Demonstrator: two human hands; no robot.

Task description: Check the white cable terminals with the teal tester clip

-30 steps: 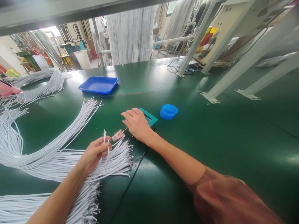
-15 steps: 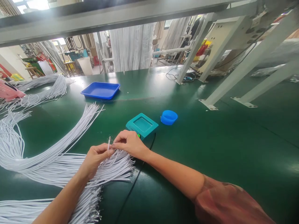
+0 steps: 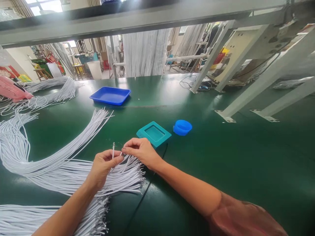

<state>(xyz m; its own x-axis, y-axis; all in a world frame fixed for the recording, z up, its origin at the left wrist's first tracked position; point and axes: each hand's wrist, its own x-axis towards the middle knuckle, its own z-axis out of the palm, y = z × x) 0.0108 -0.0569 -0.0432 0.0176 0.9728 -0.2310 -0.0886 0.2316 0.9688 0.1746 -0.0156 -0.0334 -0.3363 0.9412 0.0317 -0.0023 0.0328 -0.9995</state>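
My left hand (image 3: 103,165) pinches a thin white cable (image 3: 113,152), whose bare wire end stands up above the fingers. My right hand (image 3: 142,151) is closed at the fingertips on a short white cable end (image 3: 121,153) right beside the left thumb and forefinger. Whether both ends belong to one cable is hidden by the fingers. Under both hands lies a thick bundle of white cables (image 3: 123,178), with stripped wire ends towards the right. Just beyond the right hand sits a teal square device (image 3: 141,133) with a recessed top.
A blue cup (image 3: 182,127) stands right of the teal device. A shallow blue tray (image 3: 110,101) lies farther back on the green table (image 3: 221,164). More cable bundles (image 3: 64,150) cover the left side. Metal legs (image 3: 236,101) stand at right, and a beam (image 3: 98,28) crosses above.
The view has shifted slightly, so the table items appear farther right. My hands stay close together, and a short white cable end now shows between them.
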